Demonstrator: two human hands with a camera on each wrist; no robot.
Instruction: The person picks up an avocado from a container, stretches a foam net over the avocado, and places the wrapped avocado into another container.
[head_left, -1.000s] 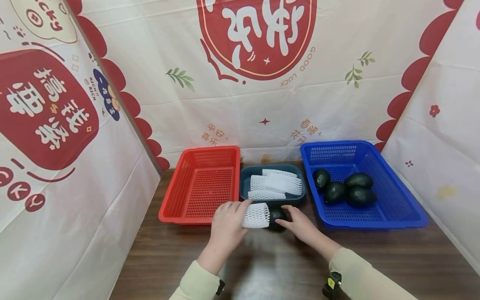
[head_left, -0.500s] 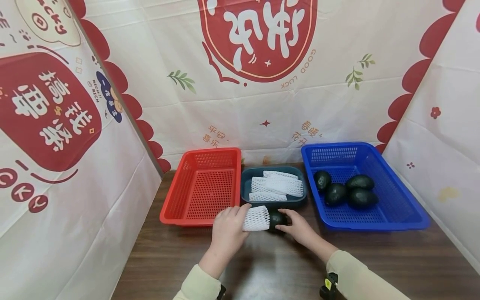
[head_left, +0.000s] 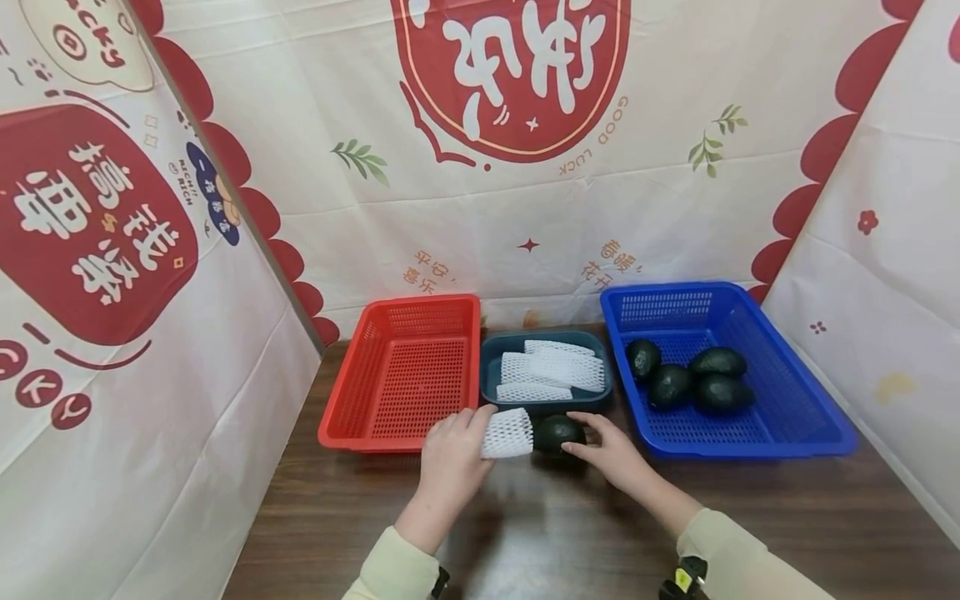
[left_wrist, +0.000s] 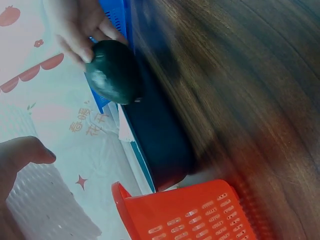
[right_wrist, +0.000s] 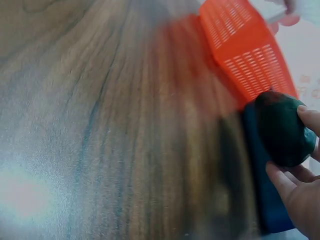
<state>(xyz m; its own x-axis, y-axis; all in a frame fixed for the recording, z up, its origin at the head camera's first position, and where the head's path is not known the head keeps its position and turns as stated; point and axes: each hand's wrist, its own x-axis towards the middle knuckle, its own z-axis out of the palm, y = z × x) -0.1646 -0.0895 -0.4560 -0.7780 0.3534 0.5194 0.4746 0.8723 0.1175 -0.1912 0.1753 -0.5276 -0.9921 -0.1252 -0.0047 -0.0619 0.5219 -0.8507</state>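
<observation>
My left hand point(head_left: 453, 458) grips a white foam net sleeve point(head_left: 507, 433), whose right end points toward a dark green avocado point(head_left: 557, 434). My right hand point(head_left: 611, 450) holds that avocado by its right end, between thumb and fingers. In the left wrist view the whole avocado point(left_wrist: 115, 72) shows outside the sleeve point(left_wrist: 47, 200), with a gap between them. The right wrist view shows the avocado point(right_wrist: 281, 129) pinched at the fingertips. Both hands are above the table, just in front of a dark teal tray point(head_left: 491, 367) of more foam net sleeves point(head_left: 562, 367).
A red plastic basket point(head_left: 405, 442) stands left of the tray. To the right is a blue basket point(head_left: 720, 446) with several avocados point(head_left: 720, 393) at its left side. Printed cloth point(head_left: 525, 208) walls the back and both sides. Brown wood table point(head_left: 540, 533) lies in front.
My right hand has shifted slightly right with the avocado, so more of it shows beyond the sleeve's end. The left hand keeps its hold on the sleeve, nearly still.
</observation>
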